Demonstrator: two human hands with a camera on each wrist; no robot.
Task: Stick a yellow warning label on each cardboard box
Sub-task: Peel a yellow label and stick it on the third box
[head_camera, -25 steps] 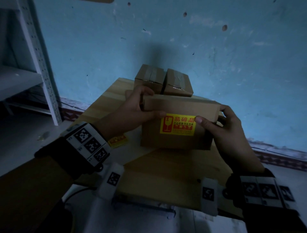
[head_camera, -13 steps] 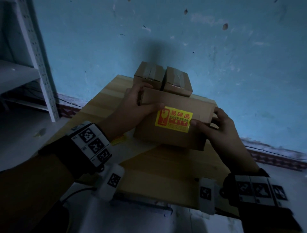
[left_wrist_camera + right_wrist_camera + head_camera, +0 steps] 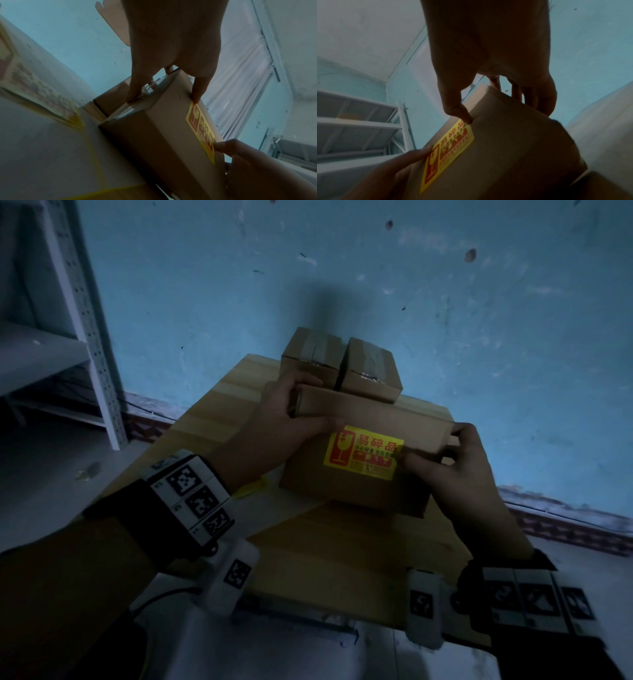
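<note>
Your left hand (image 3: 291,419) grips the left end of a cardboard box (image 3: 356,491) at the middle of the wooden bench (image 3: 342,559), thumb lying along its front face and the fingers curled over the top edge. Your right hand (image 3: 455,470) holds the box's right end, thumb tip pressing the right edge of the yellow warning label (image 3: 363,451) and the fingers wrapped round the far side. The label lies flat on the face turned toward you, red print on yellow. Two taped boxes (image 3: 371,371) sit side by side at the bench's far edge, just behind the held one, against the blue wall (image 3: 411,302). A white metal shelf (image 3: 85,320) stands off the bench's left side.
</note>
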